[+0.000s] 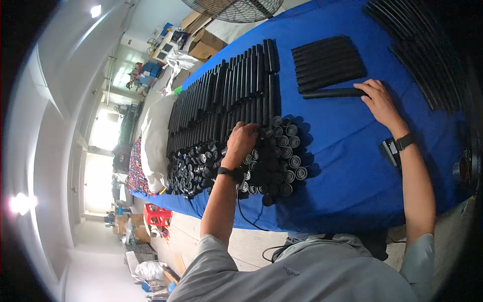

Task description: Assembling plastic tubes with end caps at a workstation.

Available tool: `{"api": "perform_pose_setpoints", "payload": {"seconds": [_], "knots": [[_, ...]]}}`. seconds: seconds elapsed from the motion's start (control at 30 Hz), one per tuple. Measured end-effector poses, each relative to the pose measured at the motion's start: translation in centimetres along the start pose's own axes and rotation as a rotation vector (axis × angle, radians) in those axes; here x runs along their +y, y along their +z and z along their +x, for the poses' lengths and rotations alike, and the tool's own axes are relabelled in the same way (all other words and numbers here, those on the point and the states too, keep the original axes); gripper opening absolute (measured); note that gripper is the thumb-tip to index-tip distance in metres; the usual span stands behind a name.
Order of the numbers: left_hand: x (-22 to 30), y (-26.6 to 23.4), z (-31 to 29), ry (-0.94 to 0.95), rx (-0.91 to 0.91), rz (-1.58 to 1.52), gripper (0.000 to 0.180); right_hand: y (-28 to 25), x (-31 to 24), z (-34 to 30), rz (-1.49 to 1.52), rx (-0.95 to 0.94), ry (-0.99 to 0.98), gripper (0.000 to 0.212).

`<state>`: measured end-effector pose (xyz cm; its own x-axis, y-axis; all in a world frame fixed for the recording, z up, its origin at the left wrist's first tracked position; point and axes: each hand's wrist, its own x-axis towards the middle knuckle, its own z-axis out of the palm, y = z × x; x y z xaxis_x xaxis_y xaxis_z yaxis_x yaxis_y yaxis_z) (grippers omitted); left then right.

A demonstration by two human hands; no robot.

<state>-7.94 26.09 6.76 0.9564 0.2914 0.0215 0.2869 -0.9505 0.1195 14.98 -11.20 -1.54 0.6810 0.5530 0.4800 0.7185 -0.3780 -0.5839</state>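
Observation:
My right hand (380, 103) grips one end of a black tube (332, 93) between thumb and fingers. The tube lies just on the near side of a neat row of black tubes (329, 60) on the blue cloth. My left hand (241, 142) is lowered with bent fingers where long black tubes (221, 85) meet a cluster of round black caps (287, 152). Its fingertips are partly hidden, so what they grip cannot be made out. Loose small black parts (193, 168) are heaped to the left of that hand.
Blue cloth (347, 146) covers the table. More black tubes (422, 50) lie at the far right. A wire fan (234, 7) stands beyond the far edge, with a cardboard box (206, 45) nearby. A white sack (156, 143) rests at the left, near a red stool (157, 215).

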Motion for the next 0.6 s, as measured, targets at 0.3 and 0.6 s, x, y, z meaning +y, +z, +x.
{"api": "perform_pose_setpoints", "payload": {"seconds": [0.3,0.6], "knots": [[-1.0,0.0,0.8,0.049,-0.002,0.077,0.028,0.6,0.5,-0.1,-0.012,0.045,-0.039,0.033],[-0.8,-0.5,0.9,0.025,-0.097,-0.001,0.032,0.3,0.3,-0.3,-0.001,0.023,-0.003,0.033]]}}
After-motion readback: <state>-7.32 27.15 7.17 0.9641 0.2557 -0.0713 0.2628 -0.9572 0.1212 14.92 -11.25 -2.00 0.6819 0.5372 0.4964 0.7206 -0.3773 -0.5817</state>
